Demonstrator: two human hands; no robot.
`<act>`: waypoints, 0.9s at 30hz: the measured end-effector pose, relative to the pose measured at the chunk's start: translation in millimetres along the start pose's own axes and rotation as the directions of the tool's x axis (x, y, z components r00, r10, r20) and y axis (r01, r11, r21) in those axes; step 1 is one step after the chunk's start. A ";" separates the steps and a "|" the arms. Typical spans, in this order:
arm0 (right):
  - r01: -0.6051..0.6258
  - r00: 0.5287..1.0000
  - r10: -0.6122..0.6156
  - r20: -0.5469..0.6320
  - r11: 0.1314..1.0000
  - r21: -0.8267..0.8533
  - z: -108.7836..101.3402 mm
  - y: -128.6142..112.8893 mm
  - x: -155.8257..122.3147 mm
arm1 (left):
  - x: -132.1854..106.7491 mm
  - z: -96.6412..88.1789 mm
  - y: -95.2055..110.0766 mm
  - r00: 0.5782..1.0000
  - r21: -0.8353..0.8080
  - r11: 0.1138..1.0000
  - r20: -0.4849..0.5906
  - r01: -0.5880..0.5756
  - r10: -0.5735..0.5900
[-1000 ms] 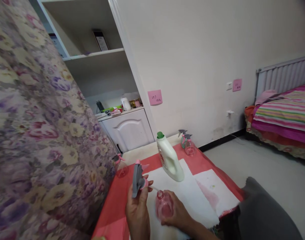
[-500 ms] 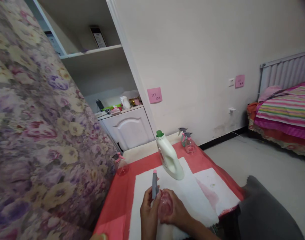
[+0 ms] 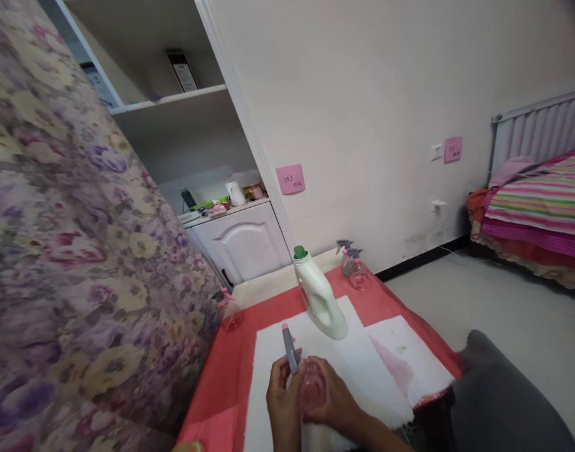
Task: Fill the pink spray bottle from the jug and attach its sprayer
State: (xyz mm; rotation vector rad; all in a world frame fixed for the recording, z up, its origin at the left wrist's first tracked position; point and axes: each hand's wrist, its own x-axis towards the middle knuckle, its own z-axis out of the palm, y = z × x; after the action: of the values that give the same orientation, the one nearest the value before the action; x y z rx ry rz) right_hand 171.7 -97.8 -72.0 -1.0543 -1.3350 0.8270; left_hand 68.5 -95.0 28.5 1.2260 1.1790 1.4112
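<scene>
My right hand (image 3: 332,398) is wrapped round a small clear pink spray bottle (image 3: 313,389) low in the middle of the view. My left hand (image 3: 282,402) grips the grey trigger sprayer head (image 3: 290,347) with a pink tip, which sits on the bottle's neck. Both hands are over a white cloth (image 3: 358,358) spread on a red mat (image 3: 231,370). Just beyond them a white detergent jug (image 3: 319,298) with a green cap stands on the cloth.
Two small spray bottles (image 3: 354,267) stand at the mat's far edge, another pink spray bottle (image 3: 228,311) by the floral sofa (image 3: 80,251) on the left. A white cabinet (image 3: 243,242) is behind, a striped bed (image 3: 537,213) at right, grey fabric (image 3: 499,395) at lower right.
The sprayer head, held apart to the left a second ago, now sits on the bottle's neck, and my left hand has closed in against my right.
</scene>
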 end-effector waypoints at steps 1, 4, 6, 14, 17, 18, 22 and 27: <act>0.002 1.000 -0.002 -0.002 1.000 -0.001 0.0 -0.7 0.0 | 0.1 0.9 -0.1 1.000 -0.007 1.000 -0.003 0.000 0.000; -0.003 1.000 0.003 -0.007 1.000 0.002 0.0 -1.3 0.2 | 0.9 2.8 -2.5 1.000 -0.028 1.000 -0.024 0.005 -0.005; -0.013 1.000 0.013 0.002 1.000 0.010 -0.2 -0.8 0.3 | 1.6 3.5 -5.3 0.999 -0.047 0.999 -0.033 0.009 -0.010; -0.016 1.000 0.016 0.003 1.000 -0.025 -0.5 3.4 -0.3 | 2.4 -3.7 -9.4 0.998 0.113 0.991 0.016 -0.068 0.067; -0.007 1.000 0.007 0.001 1.000 -0.016 -0.7 3.6 -0.4 | 1.9 -5.3 -3.0 0.992 0.183 0.976 0.072 -0.114 0.102; -0.004 1.000 0.004 0.002 1.000 -0.013 -0.8 3.3 -0.4 | 1.8 -5.1 -0.6 0.991 0.195 0.974 0.087 -0.118 0.103; -0.013 1.000 0.013 0.004 1.000 -0.019 -0.1 0.5 -0.1 | 2.6 -4.6 5.7 0.991 0.200 0.974 0.098 -0.107 0.089; -0.052 0.998 0.051 0.035 0.998 0.027 -1.4 -4.4 -0.8 | 5.6 -8.8 6.7 0.983 0.257 0.957 0.155 -0.139 0.101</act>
State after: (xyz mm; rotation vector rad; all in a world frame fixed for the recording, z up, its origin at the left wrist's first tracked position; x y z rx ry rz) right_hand 172.6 -100.2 -68.1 -1.0608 -1.3263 0.9026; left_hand 58.9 -91.3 35.4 1.5827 1.2416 1.2570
